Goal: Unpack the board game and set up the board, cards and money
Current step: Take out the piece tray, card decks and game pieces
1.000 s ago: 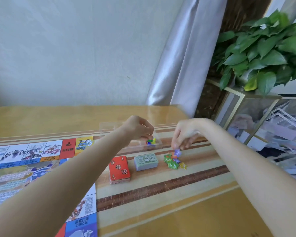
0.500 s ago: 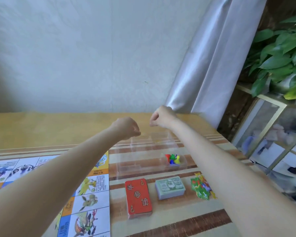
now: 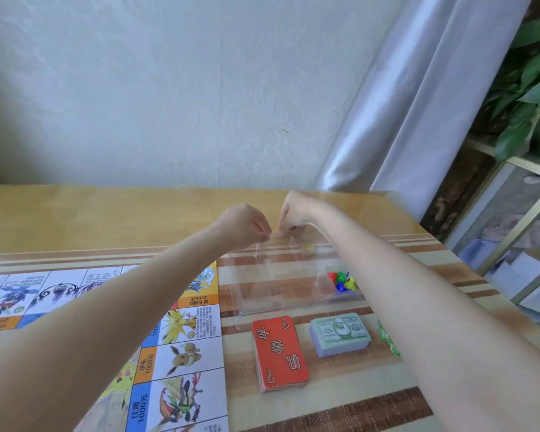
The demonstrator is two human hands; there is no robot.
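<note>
The game board (image 3: 181, 338) lies unfolded at the left. Beside it are a red card deck (image 3: 279, 353) and a stack of green money (image 3: 340, 336). A clear plastic tray (image 3: 240, 307) sits behind them, with coloured pawns (image 3: 342, 280) in its right compartment and a yellow token (image 3: 308, 247) near its far wall. My left hand (image 3: 247, 224) and my right hand (image 3: 293, 213) meet over the tray's far edge. Their curled fingers pinch a small pale piece (image 3: 276, 233) between them, too small to identify.
Green paper pieces (image 3: 388, 338) lie right of the money, partly hidden by my right arm. A striped runner (image 3: 325, 410) covers the wooden table (image 3: 106, 213). At the right are a grey curtain (image 3: 418, 104), a gold-framed glass cabinet (image 3: 512, 229) and a leafy plant (image 3: 533, 82).
My right hand left the green pieces and my left hand left the pawn compartment. Both moved to the tray's far edge and came together. The camera tilted down and left.
</note>
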